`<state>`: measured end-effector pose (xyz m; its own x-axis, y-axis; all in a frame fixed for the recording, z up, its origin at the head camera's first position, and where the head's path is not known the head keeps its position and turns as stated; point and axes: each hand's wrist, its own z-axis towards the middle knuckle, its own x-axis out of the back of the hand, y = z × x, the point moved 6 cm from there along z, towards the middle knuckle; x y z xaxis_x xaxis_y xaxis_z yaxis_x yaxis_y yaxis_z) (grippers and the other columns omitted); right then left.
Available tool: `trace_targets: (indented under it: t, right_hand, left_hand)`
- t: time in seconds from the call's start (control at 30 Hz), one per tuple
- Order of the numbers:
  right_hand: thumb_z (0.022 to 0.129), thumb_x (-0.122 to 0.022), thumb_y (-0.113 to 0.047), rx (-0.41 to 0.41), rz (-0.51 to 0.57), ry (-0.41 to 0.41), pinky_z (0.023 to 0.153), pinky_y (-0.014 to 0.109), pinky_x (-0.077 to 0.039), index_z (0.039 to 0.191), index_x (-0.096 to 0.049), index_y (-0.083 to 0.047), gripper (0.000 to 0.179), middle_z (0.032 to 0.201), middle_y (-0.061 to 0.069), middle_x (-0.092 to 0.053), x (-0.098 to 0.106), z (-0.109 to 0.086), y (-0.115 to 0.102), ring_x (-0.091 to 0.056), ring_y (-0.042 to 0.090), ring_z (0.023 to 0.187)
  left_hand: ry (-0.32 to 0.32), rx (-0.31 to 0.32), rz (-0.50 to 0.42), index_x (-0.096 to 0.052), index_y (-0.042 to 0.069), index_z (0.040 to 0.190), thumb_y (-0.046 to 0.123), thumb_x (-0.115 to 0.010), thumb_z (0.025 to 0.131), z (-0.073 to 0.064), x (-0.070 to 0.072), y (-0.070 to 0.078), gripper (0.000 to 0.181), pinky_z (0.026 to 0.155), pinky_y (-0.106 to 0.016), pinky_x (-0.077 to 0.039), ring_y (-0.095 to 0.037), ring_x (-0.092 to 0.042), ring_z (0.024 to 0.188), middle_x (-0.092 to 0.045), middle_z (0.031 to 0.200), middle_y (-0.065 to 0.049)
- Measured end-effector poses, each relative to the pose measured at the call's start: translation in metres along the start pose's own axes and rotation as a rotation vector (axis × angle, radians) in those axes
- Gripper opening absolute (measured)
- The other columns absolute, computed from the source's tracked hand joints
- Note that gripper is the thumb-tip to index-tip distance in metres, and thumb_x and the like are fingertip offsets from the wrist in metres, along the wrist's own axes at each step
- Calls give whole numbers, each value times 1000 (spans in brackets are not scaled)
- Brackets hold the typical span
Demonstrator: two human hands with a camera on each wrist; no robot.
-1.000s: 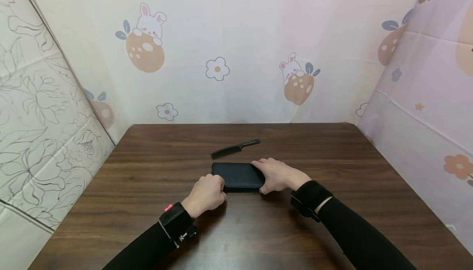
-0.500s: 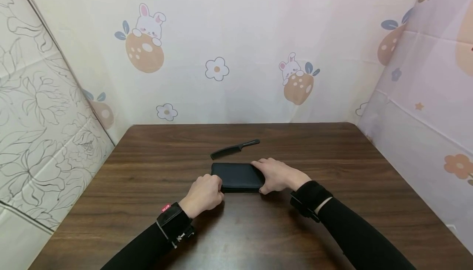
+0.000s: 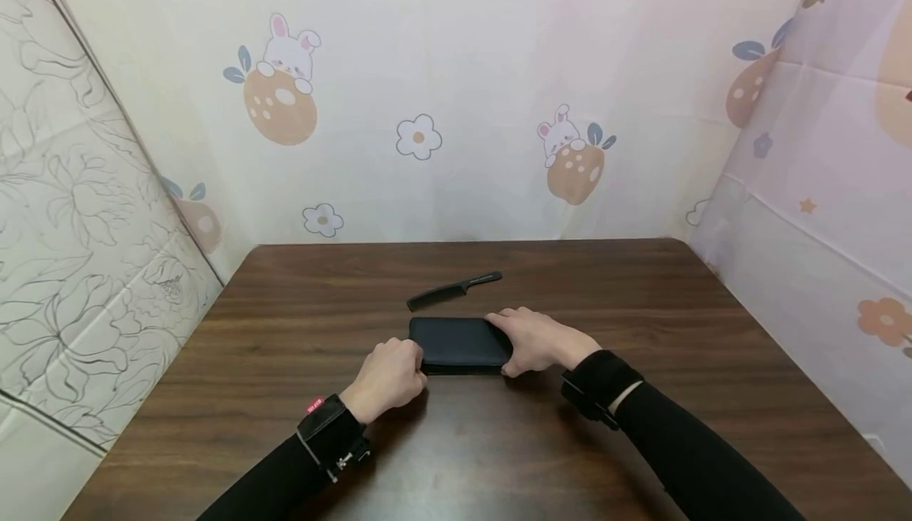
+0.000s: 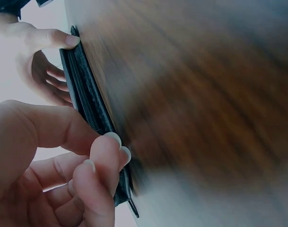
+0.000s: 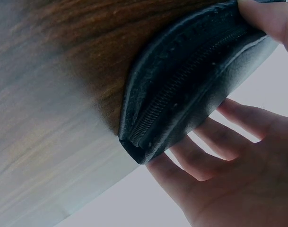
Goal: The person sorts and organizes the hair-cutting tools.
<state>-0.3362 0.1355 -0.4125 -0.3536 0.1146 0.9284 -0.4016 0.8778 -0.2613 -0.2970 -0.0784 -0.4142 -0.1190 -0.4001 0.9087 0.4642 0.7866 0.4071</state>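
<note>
A black zip-around wallet [image 3: 459, 343] lies flat on the wooden table. At its front left corner my left hand [image 3: 388, 378] has its fingers curled in a pinch. In the left wrist view, thumb and fingertips meet at the zipper edge; the zipper pull itself is hidden between them. My right hand [image 3: 537, 339] holds the wallet's right end, thumb at the front edge and fingers spread across the cover. Zipper teeth [image 5: 170, 90] run meshed along the rounded edge in the right wrist view. Behind the wallet, apart from it, lies a black comb [image 3: 445, 293].
The brown table [image 3: 285, 307] reaches back to a patterned curtain [image 3: 484, 173], with more hanging fabric at both sides. Black bands [image 3: 598, 382] circle both wrists.
My left hand has slid a little to the left along the wallet's front edge, uncovering more of its front. The right hand, wallet and comb keep their places.
</note>
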Motion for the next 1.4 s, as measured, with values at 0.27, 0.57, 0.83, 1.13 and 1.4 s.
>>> trace_targets:
  t: [0.27,0.57,0.83,1.13,1.4]
  right_hand:
    - [82,-82,-23,5,10,0,105,52,-43,156,-39,-7,87,154,15,-43,3,-1,-1,-44,35,137]
    - [81,-82,-22,-2,0,0,105,53,-43,156,-39,-8,88,154,15,-43,4,-2,1,-44,36,137]
    - [81,-81,-22,-3,2,-10,104,54,-43,156,-40,-8,86,154,15,-43,1,-4,1,-45,35,136]
    - [82,-82,-23,-10,-20,-18,105,53,-43,157,-39,-9,86,155,13,-43,1,0,-1,-44,34,138]
    - [82,-82,-21,-12,-1,-13,105,54,-43,156,-40,-8,86,155,14,-43,1,0,-1,-44,34,137]
  left_hand:
    - [31,-17,12,-26,19,61,-4,-61,80,-1,3,-3,46,54,-28,-16,-10,-14,57,-15,60,7]
    - [4,-12,-1,-34,18,59,-1,-65,82,4,0,-6,43,51,-27,-19,-9,-20,51,-21,56,7]
    - [-11,17,-3,-54,13,62,3,-69,81,4,0,-14,26,51,-27,-31,-11,-39,51,-43,56,5]
    - [-13,12,5,-56,15,63,6,-71,82,6,3,-18,26,52,-28,-36,-13,-45,52,-49,58,4]
    - [-17,-4,-2,-54,14,61,4,-70,82,7,3,-20,28,52,-27,-31,-10,-39,50,-43,55,6]
